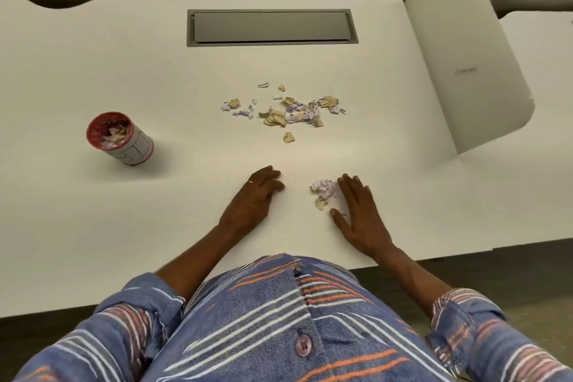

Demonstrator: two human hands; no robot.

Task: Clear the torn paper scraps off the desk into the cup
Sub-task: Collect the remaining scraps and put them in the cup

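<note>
Both hands lie on the white counter (93, 71) near its front edge. The left hand (252, 195) rests palm down with its fingers (271, 175) loosely curled toward the counter top and nothing between them; a ring shows on 1 finger. The right hand (356, 214) is flat and spread, its fingers (352, 186) extended and its thumb out to the side, holding nothing. A small heap of torn paper scraps (324, 191), lilac and tan, sits just beside the right hand's index finger, in the gap between thumb and fingers, touching or nearly touching the hand; which of the 2 I cannot tell.

Farther back, near the middle of the counter, a larger scatter of scraps (288, 112) lies spread out, with 1 tan piece (288, 137) lying apart on the near side. The cup (121, 139), red inside with a pale patterned wall, stands upright well to the left of both hands and already has scraps in it. A grey recessed panel (272, 27) sits in the counter behind the scatter, and a white divider (465, 71) rises at the right. The person wears a blue striped shirt (263, 319).
</note>
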